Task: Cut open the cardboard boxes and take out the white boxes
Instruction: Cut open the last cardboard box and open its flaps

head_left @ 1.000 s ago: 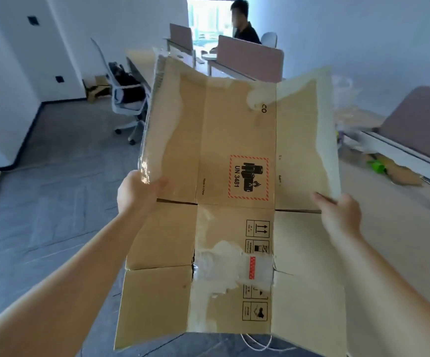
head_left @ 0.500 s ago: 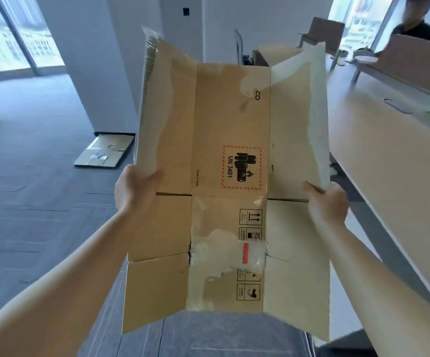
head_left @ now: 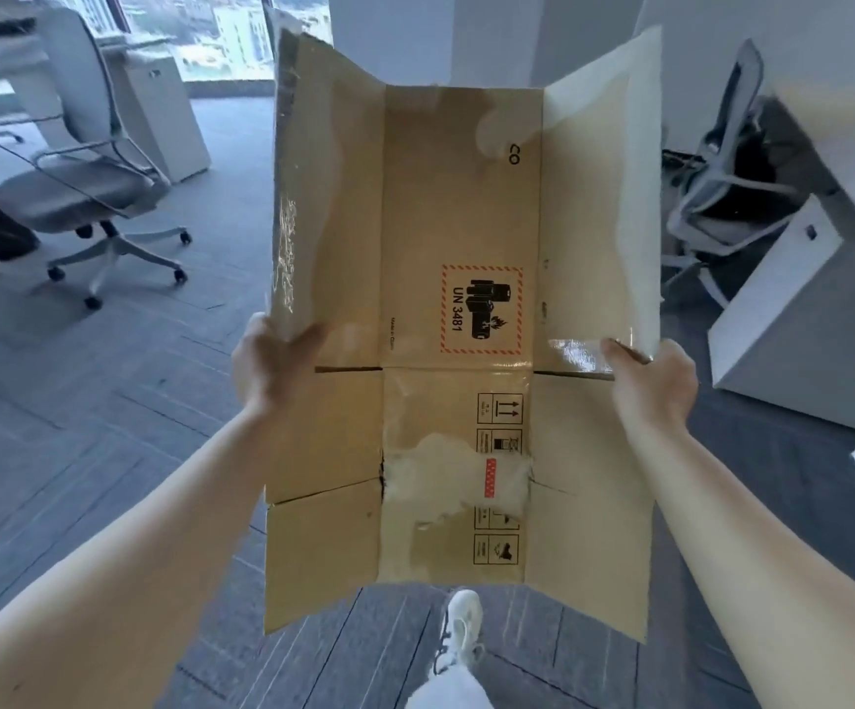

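A flattened brown cardboard box is held up in front of me, its flaps spread wide. It bears a red-framed UN 3481 battery label, handling symbols and torn tape patches. My left hand grips its left edge at mid height. My right hand grips its right edge at the same height. No white boxes are in view.
A grey office chair stands at the left near a white cabinet. Another chair and a white pedestal under a desk are at the right. My white shoe is on the grey floor.
The view has swung left through the office: desks and the seated person are gone, chairs and windows appear. The cardboard stays in the same two-handed grip.
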Demonstrator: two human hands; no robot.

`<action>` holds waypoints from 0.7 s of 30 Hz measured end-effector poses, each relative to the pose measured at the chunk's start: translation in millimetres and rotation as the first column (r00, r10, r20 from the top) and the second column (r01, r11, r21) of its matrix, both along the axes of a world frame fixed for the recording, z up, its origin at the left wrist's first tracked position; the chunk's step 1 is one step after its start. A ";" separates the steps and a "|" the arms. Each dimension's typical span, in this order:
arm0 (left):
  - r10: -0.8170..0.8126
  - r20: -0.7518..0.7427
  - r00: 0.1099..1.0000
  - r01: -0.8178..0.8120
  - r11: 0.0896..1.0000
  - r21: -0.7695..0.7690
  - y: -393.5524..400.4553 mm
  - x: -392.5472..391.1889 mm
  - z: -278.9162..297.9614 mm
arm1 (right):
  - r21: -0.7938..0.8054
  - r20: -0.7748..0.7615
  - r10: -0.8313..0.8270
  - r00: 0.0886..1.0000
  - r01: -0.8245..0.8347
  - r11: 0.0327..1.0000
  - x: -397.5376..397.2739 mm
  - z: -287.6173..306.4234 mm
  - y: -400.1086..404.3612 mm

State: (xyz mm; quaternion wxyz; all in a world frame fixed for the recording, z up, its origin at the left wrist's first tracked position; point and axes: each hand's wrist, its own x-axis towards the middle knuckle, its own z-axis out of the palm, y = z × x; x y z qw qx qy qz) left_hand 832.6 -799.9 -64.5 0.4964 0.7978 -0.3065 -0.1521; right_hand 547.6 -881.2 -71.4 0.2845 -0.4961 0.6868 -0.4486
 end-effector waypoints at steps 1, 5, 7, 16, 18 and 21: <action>0.019 -0.009 1.000 -0.019 1.000 -0.013 -16.0 11.9 -3.3 | 0.015 -0.007 0.019 1.000 -0.019 1.000 14.3 -2.2 -21.2; 0.113 0.003 0.994 -0.112 0.993 -0.025 -89.4 57.2 -5.1 | 0.044 0.030 0.113 0.993 -0.114 0.992 74.1 -10.6 -117.9; 0.150 0.019 0.989 -0.149 0.988 -0.026 -125.6 83.1 0.4 | 0.055 0.069 0.159 0.985 -0.163 0.985 107.0 -7.8 -163.4; 0.242 0.096 0.966 -0.248 0.967 0.061 -262.4 220.8 3.0 | 0.096 0.004 0.273 0.962 -0.272 0.958 241.1 0.5 -320.9; 0.247 0.093 0.965 -0.253 0.965 0.065 -295.9 258.1 -5.6 | 0.108 0.001 0.276 0.961 -0.274 0.956 275.4 -3.4 -355.8; 0.220 0.103 0.970 -0.227 0.972 0.058 -352.5 321.8 -17.3 | 0.120 -0.009 0.261 0.965 -0.258 0.959 333.4 -10.5 -407.0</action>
